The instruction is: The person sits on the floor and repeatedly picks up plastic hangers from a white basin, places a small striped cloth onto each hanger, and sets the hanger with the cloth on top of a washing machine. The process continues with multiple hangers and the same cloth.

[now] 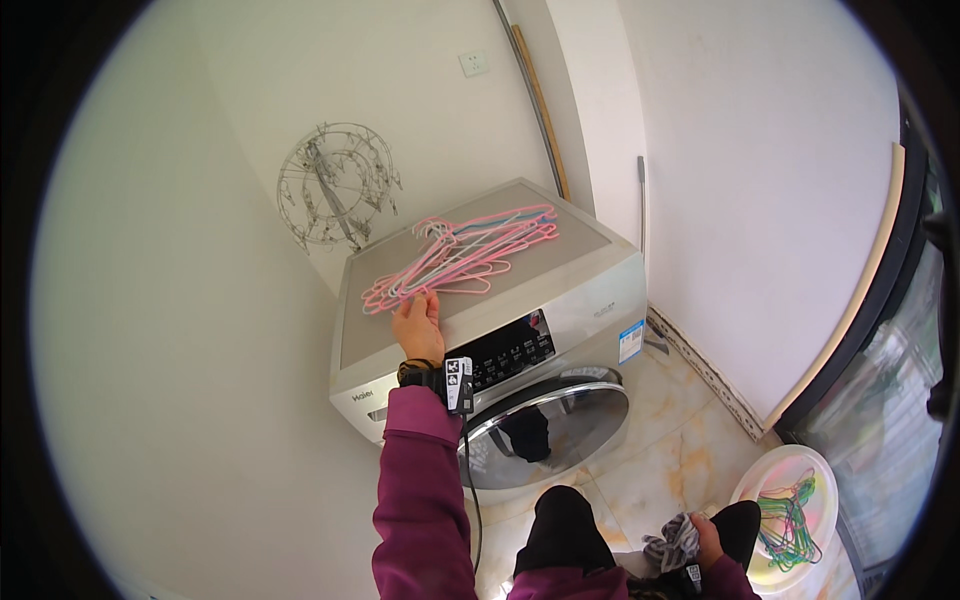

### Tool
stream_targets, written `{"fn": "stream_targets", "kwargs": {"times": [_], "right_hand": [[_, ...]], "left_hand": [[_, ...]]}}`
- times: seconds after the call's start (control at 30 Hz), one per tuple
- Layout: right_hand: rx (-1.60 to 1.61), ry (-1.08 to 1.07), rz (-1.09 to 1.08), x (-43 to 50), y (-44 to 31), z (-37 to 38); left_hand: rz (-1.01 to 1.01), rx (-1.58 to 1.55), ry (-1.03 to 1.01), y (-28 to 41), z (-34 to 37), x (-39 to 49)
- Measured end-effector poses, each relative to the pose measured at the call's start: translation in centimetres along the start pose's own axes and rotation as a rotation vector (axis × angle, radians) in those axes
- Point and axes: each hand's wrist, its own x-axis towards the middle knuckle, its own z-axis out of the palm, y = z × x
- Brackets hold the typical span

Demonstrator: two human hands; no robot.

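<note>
My left hand point(420, 330) reaches over the front edge of the washing machine point(487, 319). Its fingertips pinch the near side of a heap of clothes hangers point(465, 251), mostly pink with a few white and blue ones. The hangers lie flat and overlapping on the machine's grey top, hooks towards the wall. Low on the right, by my knee, my right hand point(707, 541) grips a bunched grey-and-white striped cloth point(673, 541). Which single hanger my left fingers hold is hard to make out.
A round wire drying rack with clips point(341, 184) leans against the wall behind the machine. The round glass door point(555, 435) faces my knees. On the tiled floor at right, a white plastic basin point(817, 465) holds more coloured hangers point(787, 525). Poles point(541, 112) stand in the corner.
</note>
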Motion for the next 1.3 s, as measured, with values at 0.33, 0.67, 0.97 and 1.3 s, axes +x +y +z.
{"fn": "stream_targets", "kwargs": {"times": [0.33,0.67,0.97,1.3], "right_hand": [[0.066,-0.049,0.047,-0.4,-0.4,0.6],[0.46,-0.166,-0.581,-6.2,-13.3,1.6],[0.072,0.989,-0.894,-19.6,-16.3,-15.4],[-0.559,1.065,-0.484,-15.5,-5.9,-19.1]], "left_hand": [[0.353,0.436,0.123,0.4,1.0,-2.9],[0.769,1.304,-0.275,-1.4,-2.7,-0.4],[0.77,1.351,-0.311,-0.3,-2.6,1.7],[0.886,1.567,-0.23,-1.1,-1.3,1.9]]}}
